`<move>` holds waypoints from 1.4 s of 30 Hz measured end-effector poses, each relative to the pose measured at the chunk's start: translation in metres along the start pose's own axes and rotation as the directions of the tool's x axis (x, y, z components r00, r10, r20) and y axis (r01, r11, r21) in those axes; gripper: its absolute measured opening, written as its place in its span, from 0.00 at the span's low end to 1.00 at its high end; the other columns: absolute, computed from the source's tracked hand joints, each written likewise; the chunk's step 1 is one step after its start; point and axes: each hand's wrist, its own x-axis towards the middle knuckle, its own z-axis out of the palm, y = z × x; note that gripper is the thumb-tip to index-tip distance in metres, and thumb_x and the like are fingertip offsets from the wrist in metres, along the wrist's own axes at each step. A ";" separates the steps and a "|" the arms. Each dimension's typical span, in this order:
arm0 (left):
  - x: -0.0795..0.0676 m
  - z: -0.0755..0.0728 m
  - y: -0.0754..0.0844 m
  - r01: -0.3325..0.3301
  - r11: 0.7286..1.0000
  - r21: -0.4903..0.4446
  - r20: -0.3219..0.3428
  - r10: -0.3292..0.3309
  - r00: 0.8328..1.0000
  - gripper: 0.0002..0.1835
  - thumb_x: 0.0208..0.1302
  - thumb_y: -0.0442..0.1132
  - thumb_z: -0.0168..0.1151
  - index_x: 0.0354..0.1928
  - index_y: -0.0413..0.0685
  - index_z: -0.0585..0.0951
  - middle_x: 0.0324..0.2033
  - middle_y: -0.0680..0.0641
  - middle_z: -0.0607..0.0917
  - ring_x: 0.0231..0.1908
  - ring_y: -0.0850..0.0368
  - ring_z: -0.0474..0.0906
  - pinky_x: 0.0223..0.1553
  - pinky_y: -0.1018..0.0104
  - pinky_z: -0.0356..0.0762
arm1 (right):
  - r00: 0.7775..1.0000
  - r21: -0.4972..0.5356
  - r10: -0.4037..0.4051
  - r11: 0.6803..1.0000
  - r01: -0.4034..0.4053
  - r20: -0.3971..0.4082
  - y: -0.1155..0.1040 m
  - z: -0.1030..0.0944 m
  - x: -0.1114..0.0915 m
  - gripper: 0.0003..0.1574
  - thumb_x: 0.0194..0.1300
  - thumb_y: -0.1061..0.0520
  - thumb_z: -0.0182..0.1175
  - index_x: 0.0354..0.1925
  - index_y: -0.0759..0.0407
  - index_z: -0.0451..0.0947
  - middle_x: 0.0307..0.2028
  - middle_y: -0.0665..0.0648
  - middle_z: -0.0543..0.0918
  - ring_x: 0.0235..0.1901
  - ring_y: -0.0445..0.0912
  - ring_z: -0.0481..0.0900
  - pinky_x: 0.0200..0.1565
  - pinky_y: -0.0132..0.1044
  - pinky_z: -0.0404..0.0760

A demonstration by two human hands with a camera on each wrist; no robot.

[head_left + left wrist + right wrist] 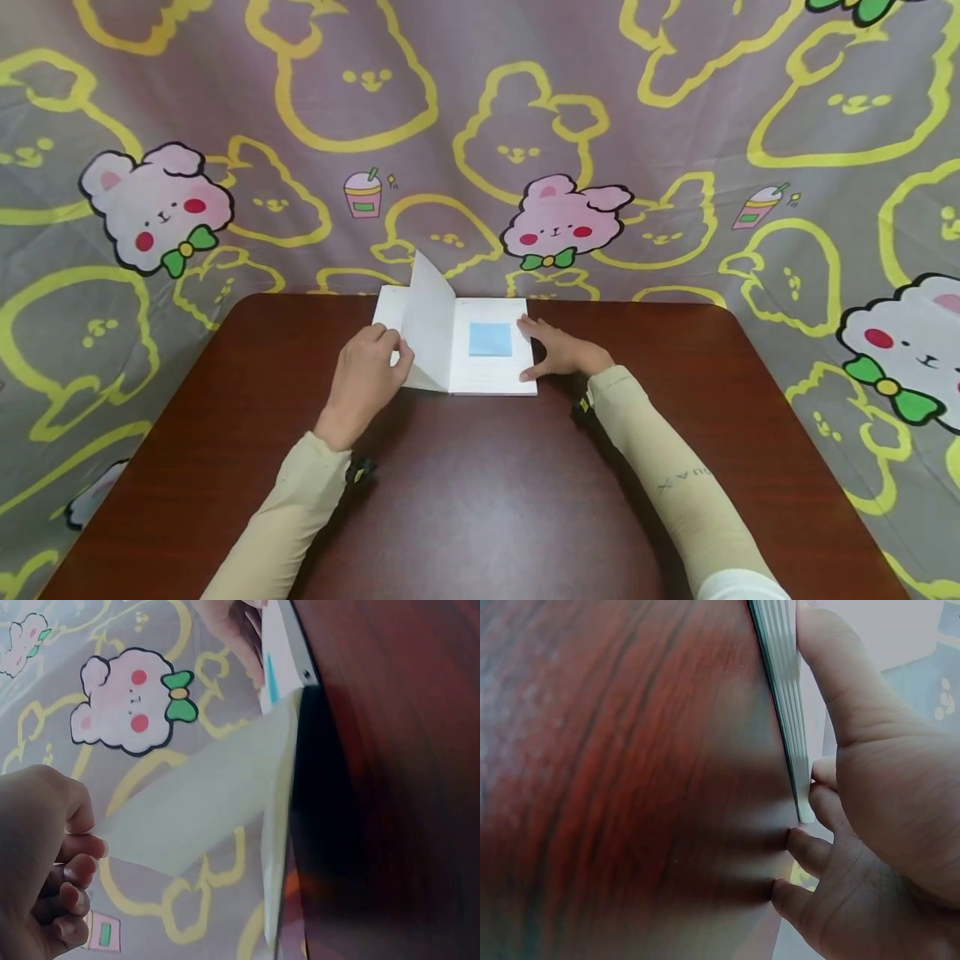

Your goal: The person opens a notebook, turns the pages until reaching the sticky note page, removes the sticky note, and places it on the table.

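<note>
An open book point(491, 379) with white pages lies near the table's far edge. One page point(433, 321) stands raised from the spine, leaning left. My left hand point(366, 375) pinches that page's outer edge between thumb and finger; in the left wrist view the other fingers are curled. A light-blue square point(491, 340), perhaps a sticky note, lies on the right-hand page. My right hand point(558, 350) rests at the book's right edge, thumb and fingers spread. In the right wrist view the thumb point(840, 671) lies on the page, and some fingertips touch the table beside the page block point(786, 697).
The dark red-brown wooden table point(480, 500) has rounded far corners. Behind it hangs a grey-pink curtain point(450, 100) with yellow outlines and cartoon rabbits. Both forearms wear beige sleeves point(660, 475), with small black devices point(360, 469) at the wrists.
</note>
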 end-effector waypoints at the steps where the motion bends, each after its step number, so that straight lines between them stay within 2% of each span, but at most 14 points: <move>1: -0.002 -0.001 -0.002 0.008 1.000 -0.001 0.004 -0.008 1.000 0.08 0.57 0.28 0.65 0.22 0.36 0.80 0.19 0.43 0.75 0.20 0.49 0.71 0.21 0.58 0.73 | 1.000 0.000 0.001 1.000 -0.001 0.001 0.000 0.000 0.000 0.71 0.60 0.42 0.74 0.81 0.62 0.39 0.82 0.62 0.39 0.80 0.63 0.34 0.74 0.67 0.44; 6: -0.010 -0.003 -0.014 0.047 0.999 -0.003 0.037 -0.047 0.998 0.09 0.56 0.27 0.64 0.20 0.37 0.79 0.17 0.44 0.73 0.19 0.51 0.68 0.20 0.59 0.70 | 1.000 -0.012 -0.006 1.000 0.006 -0.004 0.001 -0.001 0.001 0.71 0.59 0.43 0.74 0.81 0.63 0.39 0.81 0.64 0.40 0.80 0.65 0.35 0.74 0.68 0.43; 11: -0.017 -0.004 -0.023 0.114 0.993 0.015 0.120 -0.115 0.986 0.11 0.58 0.28 0.63 0.19 0.38 0.77 0.15 0.46 0.70 0.17 0.53 0.66 0.19 0.60 0.69 | 1.000 -0.015 -0.009 1.000 0.009 -0.004 0.001 -0.001 0.000 0.71 0.59 0.42 0.74 0.81 0.63 0.39 0.81 0.64 0.40 0.79 0.65 0.35 0.74 0.68 0.43; 16: -0.023 0.000 -0.030 0.193 0.981 0.030 0.197 -0.195 0.961 0.13 0.57 0.28 0.62 0.17 0.41 0.74 0.15 0.47 0.70 0.17 0.52 0.66 0.19 0.59 0.69 | 1.000 -0.023 -0.005 1.000 0.005 0.001 0.003 0.000 0.000 0.71 0.60 0.42 0.74 0.81 0.62 0.39 0.81 0.64 0.40 0.79 0.65 0.35 0.74 0.67 0.44; 21: -0.029 0.003 -0.035 0.249 0.967 0.043 0.275 -0.251 0.928 0.18 0.56 0.27 0.61 0.12 0.44 0.69 0.13 0.47 0.67 0.17 0.52 0.63 0.19 0.59 0.65 | 1.000 -0.016 -0.008 1.000 0.008 0.007 0.003 0.000 0.001 0.72 0.59 0.42 0.74 0.81 0.62 0.38 0.81 0.64 0.39 0.80 0.64 0.35 0.75 0.65 0.45; 24: -0.031 0.004 -0.036 0.267 0.963 0.044 0.314 -0.267 0.911 0.20 0.56 0.26 0.60 0.11 0.46 0.67 0.13 0.48 0.66 0.18 0.53 0.62 0.19 0.59 0.64 | 1.000 -0.017 -0.013 1.000 0.013 0.009 0.003 0.000 0.001 0.72 0.59 0.43 0.74 0.81 0.62 0.38 0.81 0.64 0.39 0.80 0.64 0.35 0.75 0.65 0.45; 28: -0.033 0.006 -0.036 0.264 0.963 0.043 0.343 -0.263 0.902 0.20 0.55 0.26 0.59 0.11 0.47 0.66 0.12 0.48 0.66 0.17 0.53 0.63 0.19 0.59 0.65 | 1.000 -0.005 -0.012 1.000 0.012 0.009 0.004 -0.001 -0.001 0.72 0.59 0.44 0.75 0.81 0.62 0.39 0.82 0.63 0.39 0.80 0.62 0.35 0.75 0.64 0.46; 35: -0.037 0.008 -0.036 0.296 0.955 0.038 0.387 -0.287 0.876 0.22 0.53 0.25 0.57 0.09 0.49 0.62 0.12 0.54 0.59 0.19 0.55 0.58 0.18 0.61 0.60 | 1.000 -0.001 -0.030 1.000 0.030 0.007 0.005 -0.001 -0.002 0.72 0.58 0.43 0.75 0.81 0.62 0.39 0.81 0.64 0.39 0.80 0.62 0.36 0.74 0.66 0.45; 37: -0.039 0.009 -0.037 0.304 0.952 0.036 0.399 -0.292 0.869 0.21 0.53 0.25 0.57 0.09 0.48 0.63 0.11 0.53 0.61 0.18 0.55 0.59 0.18 0.60 0.61 | 1.000 0.005 -0.029 1.000 0.029 0.004 0.006 0.000 -0.002 0.73 0.57 0.43 0.75 0.81 0.62 0.39 0.82 0.63 0.39 0.80 0.61 0.36 0.75 0.66 0.46; 42: -0.040 0.015 -0.040 0.335 0.941 0.053 0.456 -0.322 0.830 0.20 0.53 0.25 0.55 0.09 0.47 0.65 0.10 0.50 0.66 0.18 0.55 0.60 0.17 0.60 0.63 | 0.999 0.007 -0.036 0.999 0.036 0.000 0.008 0.002 0.000 0.73 0.57 0.42 0.76 0.81 0.62 0.40 0.82 0.63 0.40 0.80 0.60 0.36 0.76 0.64 0.45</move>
